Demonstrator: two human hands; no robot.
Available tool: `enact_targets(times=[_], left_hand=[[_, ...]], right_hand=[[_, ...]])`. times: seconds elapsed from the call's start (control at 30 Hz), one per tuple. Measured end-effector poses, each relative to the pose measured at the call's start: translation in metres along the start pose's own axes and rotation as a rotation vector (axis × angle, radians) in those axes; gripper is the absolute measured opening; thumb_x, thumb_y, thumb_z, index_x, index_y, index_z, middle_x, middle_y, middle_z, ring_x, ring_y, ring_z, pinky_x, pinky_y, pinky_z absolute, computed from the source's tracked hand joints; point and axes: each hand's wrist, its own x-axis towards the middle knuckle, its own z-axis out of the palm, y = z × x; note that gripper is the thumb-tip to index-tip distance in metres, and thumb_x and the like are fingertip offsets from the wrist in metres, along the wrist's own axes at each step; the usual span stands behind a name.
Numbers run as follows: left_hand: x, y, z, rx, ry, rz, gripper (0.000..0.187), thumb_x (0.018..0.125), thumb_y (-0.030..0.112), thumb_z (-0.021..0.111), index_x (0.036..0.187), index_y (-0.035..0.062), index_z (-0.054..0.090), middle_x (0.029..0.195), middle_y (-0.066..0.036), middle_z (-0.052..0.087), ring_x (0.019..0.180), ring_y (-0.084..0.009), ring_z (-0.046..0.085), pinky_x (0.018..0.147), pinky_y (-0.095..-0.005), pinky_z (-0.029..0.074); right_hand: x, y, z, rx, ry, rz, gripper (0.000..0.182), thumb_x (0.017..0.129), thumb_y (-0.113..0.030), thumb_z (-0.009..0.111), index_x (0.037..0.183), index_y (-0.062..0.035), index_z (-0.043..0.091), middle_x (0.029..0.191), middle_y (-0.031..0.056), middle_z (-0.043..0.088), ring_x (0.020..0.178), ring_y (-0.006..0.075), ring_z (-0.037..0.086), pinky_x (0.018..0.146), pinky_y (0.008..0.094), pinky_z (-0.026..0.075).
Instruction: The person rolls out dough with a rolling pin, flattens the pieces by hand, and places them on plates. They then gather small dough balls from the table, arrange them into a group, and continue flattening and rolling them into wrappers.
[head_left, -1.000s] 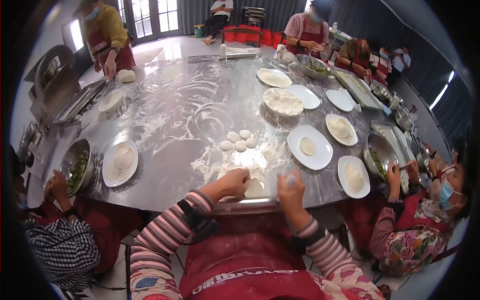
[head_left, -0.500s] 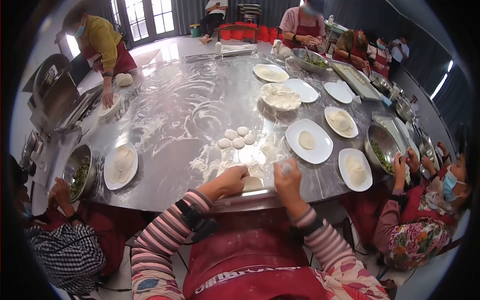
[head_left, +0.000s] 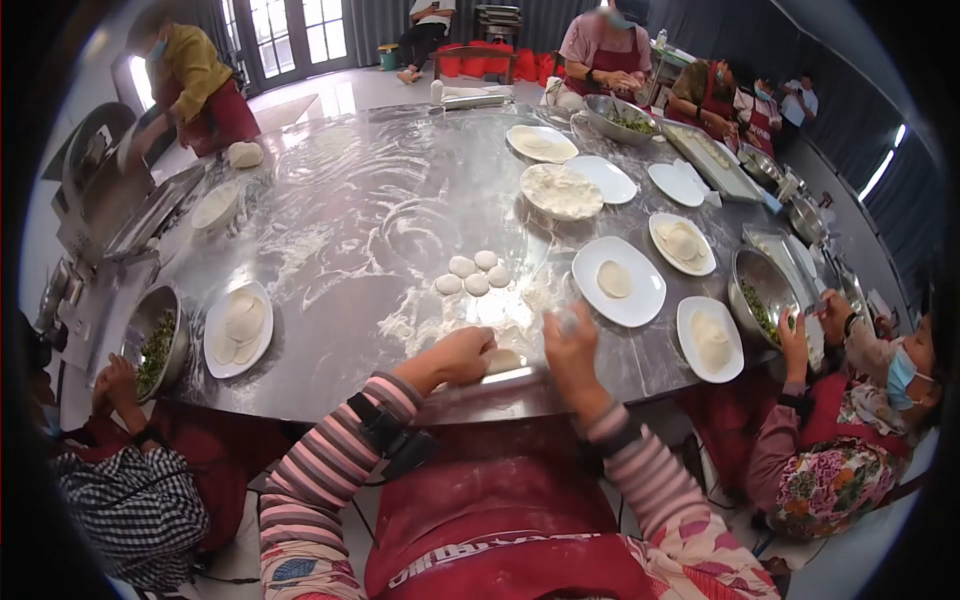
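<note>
Near the front edge of the steel table, my left hand (head_left: 464, 356) is closed at the left side of a flattened dough round (head_left: 503, 361), its fingertips pinching the rim. My right hand (head_left: 573, 350) is closed to the right of the round; a pale, blurred end shows at its top, and what it grips is too smeared to name. Several small dough balls (head_left: 476, 284) lie together on the floured steel beyond my hands. A white plate (head_left: 643, 300) holding one thin dough disc (head_left: 614, 279) stands to the right of them.
Plates with stacked wrappers stand left (head_left: 226, 368) and right (head_left: 733, 368). A flour bowl (head_left: 562, 193) is farther back. Bowls of green filling stand at the left (head_left: 157, 350) and right (head_left: 762, 305), beside co-workers' hands. Another co-worker (head_left: 190, 75) stands at the far left.
My right hand has shifted slightly up and left. The far-left co-worker's hand has left the white dish. The left plate moved slightly left, and the right co-worker's hands moved.
</note>
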Motion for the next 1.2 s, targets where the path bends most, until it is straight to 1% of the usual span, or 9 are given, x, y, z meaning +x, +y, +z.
enact_targets(times=[0.03,0.1,0.33,0.43,0.53,0.7,0.73,0.83,1.2], left_hand=[[0.0,0.004,-0.001,0.002,0.05,-0.025,0.02,0.077,0.012,0.055,0.092,-0.0005,0.06,0.083,-0.018,0.064,0.078,-0.0272,0.061,0.07,-0.0377,0.047],[0.008,-0.006,-0.001,0.093,0.122,0.001,0.021,0.08,0.017,0.054,0.09,-0.0012,0.061,0.081,-0.02,0.064,0.077,-0.0272,0.062,0.069,-0.0375,0.047],[-0.008,0.012,0.004,0.113,0.135,-0.05,0.017,0.076,0.018,0.061,0.082,0.0024,0.063,0.071,-0.014,0.064,0.067,-0.0235,0.061,0.062,-0.0366,0.047],[0.012,0.005,-0.003,-0.229,-0.022,-0.061,0.016,0.078,0.014,0.063,0.087,0.0015,0.06,0.072,-0.004,0.059,0.07,-0.0123,0.055,0.061,-0.0296,0.044],[0.052,0.015,-0.006,-0.346,-0.06,0.009,0.019,0.08,0.015,0.063,0.092,0.0016,0.058,0.076,0.001,0.055,0.07,-0.0084,0.052,0.061,-0.0252,0.043],[0.129,0.084,-0.021,-0.729,-0.057,0.164,0.024,0.082,0.018,0.064,0.099,0.0023,0.056,0.088,-0.003,0.057,0.08,-0.0093,0.053,0.069,-0.0262,0.045],[0.146,0.078,-0.022,-0.625,0.016,0.092,0.027,0.084,0.022,0.064,0.099,0.0016,0.056,0.094,-0.003,0.056,0.088,-0.0101,0.052,0.075,-0.0277,0.044],[0.159,0.043,-0.019,0.47,0.323,0.076,0.025,0.078,0.014,0.061,0.099,0.0022,0.059,0.096,-0.016,0.06,0.095,-0.031,0.058,0.082,-0.0392,0.047],[0.144,-0.008,-0.04,0.678,0.243,0.124,0.025,0.069,0.016,0.062,0.091,0.0043,0.06,0.095,-0.019,0.06,0.094,-0.036,0.058,0.079,-0.0446,0.048]], right_hand=[[0.017,-0.003,0.013,-0.061,0.036,-0.173,0.016,0.077,-0.006,0.064,0.081,-0.0014,0.048,0.058,0.0193,0.053,0.054,0.037,0.056,0.049,0.0395,0.043],[0.033,0.004,0.033,0.016,-0.066,-0.016,0.016,0.078,-0.007,0.063,0.082,-0.0012,0.049,0.059,0.0197,0.053,0.054,0.038,0.055,0.049,0.0406,0.042],[-0.015,-0.007,-0.029,-0.018,-0.095,-0.036,0.019,0.077,-0.009,0.067,0.084,-0.0032,0.051,0.058,0.0167,0.055,0.052,0.0329,0.057,0.047,0.0374,0.045],[-0.032,-0.018,-0.045,0.073,-0.097,0.044,0.02,0.076,-0.008,0.069,0.083,-0.0039,0.051,0.057,0.0142,0.053,0.049,0.0263,0.058,0.046,0.0351,0.045],[-0.035,-0.015,-0.047,0.119,-0.113,0.074,0.02,0.076,-0.007,0.07,0.083,-0.0042,0.051,0.06,0.0148,0.055,0.051,0.0297,0.058,0.047,0.0353,0.045],[-0.029,-0.006,-0.043,0.143,-0.129,-0.014,0.02,0.077,-0.007,0.07,0.083,-0.0045,0.051,0.062,0.0149,0.056,0.049,0.0296,0.059,0.045,0.0344,0.045],[-0.027,-0.007,-0.043,0.192,-0.131,0.0,0.021,0.077,-0.008,0.07,0.084,-0.005,0.051,0.057,0.0133,0.053,0.045,0.0256,0.057,0.042,0.0324,0.043],[-0.031,0.001,-0.041,0.198,-0.15,0.016,0.022,0.076,-0.008,0.071,0.085,-0.0056,0.051,0.052,0.0109,0.049,0.041,0.0221,0.054,0.04,0.0307,0.041],[-0.026,-0.005,-0.041,0.171,-0.137,-0.008,0.021,0.076,-0.007,0.07,0.084,-0.0048,0.051,0.056,0.0129,0.05,0.044,0.0251,0.054,0.043,0.0324,0.042]])
